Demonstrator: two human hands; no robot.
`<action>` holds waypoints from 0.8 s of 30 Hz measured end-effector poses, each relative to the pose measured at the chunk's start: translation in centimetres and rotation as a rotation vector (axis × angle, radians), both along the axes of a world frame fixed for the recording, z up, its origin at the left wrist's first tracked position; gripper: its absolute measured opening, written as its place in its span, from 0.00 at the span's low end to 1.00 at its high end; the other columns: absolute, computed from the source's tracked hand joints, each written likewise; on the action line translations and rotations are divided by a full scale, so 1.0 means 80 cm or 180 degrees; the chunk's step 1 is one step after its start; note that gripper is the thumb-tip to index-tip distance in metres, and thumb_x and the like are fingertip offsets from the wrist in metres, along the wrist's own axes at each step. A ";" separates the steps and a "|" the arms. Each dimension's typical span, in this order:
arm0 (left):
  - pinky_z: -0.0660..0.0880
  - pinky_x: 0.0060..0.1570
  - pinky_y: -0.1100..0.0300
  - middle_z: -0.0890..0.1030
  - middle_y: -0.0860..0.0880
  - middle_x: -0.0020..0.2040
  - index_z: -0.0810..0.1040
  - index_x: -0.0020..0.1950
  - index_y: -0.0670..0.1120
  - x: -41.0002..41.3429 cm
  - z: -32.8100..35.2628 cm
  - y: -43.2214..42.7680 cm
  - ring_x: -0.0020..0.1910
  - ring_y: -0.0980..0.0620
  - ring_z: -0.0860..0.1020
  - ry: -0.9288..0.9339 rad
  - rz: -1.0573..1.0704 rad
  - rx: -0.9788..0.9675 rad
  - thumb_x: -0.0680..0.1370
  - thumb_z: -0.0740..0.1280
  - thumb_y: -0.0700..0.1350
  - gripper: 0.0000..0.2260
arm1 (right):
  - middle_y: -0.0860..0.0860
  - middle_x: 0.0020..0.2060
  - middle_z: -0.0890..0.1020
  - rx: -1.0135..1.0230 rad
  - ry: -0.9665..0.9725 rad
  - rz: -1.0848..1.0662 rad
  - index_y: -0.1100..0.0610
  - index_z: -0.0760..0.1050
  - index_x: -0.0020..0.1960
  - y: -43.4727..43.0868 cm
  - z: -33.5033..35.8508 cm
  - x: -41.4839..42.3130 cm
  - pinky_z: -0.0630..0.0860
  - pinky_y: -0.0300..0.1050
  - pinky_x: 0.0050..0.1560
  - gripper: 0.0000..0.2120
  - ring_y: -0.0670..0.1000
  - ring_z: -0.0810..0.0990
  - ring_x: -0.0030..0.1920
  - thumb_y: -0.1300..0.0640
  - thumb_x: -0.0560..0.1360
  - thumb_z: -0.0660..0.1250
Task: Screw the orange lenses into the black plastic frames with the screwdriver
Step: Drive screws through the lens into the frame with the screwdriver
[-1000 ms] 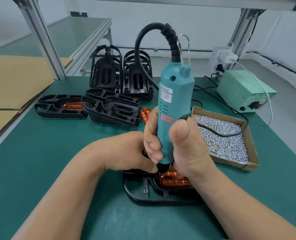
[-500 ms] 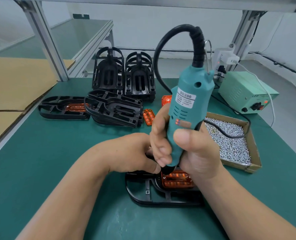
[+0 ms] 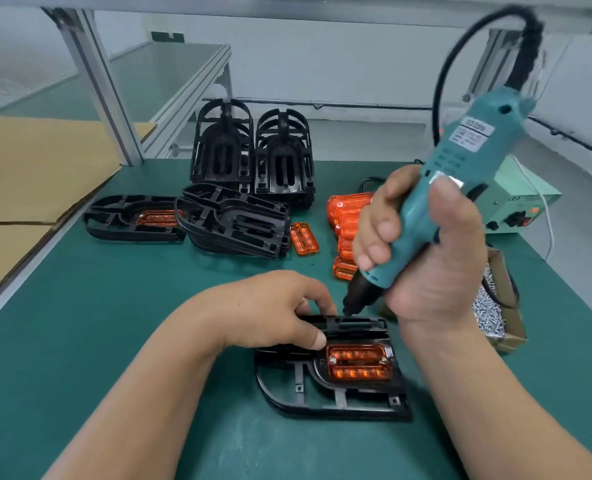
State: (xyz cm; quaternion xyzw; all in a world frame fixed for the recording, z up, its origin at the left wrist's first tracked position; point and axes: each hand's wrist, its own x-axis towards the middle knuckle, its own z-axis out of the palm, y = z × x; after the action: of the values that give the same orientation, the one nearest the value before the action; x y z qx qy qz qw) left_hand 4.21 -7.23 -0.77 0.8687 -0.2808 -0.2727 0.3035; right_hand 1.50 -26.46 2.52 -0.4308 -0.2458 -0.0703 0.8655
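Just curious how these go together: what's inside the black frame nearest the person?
An orange lens sits in the frame's recess, a screw at each upper corner. The left hand covers the frame's upper-left part, so anything there is hidden.

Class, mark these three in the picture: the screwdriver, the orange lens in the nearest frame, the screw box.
screwdriver (image 3: 450, 157), head view, teal body just below the label.
orange lens (image 3: 358, 366), head view, middle of its top face.
screw box (image 3: 507, 342), head view, near cardboard wall.
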 end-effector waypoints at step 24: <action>0.69 0.74 0.50 0.63 0.59 0.68 0.54 0.83 0.56 -0.035 0.021 0.013 0.72 0.56 0.61 -0.1003 -0.0528 0.0510 0.71 0.75 0.63 0.47 | 0.47 0.36 0.68 0.0934 0.0920 -0.1153 0.53 0.75 0.47 -0.062 -0.023 0.022 0.67 0.41 0.34 0.14 0.47 0.66 0.33 0.43 0.82 0.59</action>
State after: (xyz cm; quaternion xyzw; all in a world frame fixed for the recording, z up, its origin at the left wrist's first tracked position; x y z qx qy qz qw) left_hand 1.40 -6.16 0.92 0.8959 -0.3729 -0.1789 0.1621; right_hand 3.28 -31.43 0.71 -0.3432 -0.0259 -0.1966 0.9181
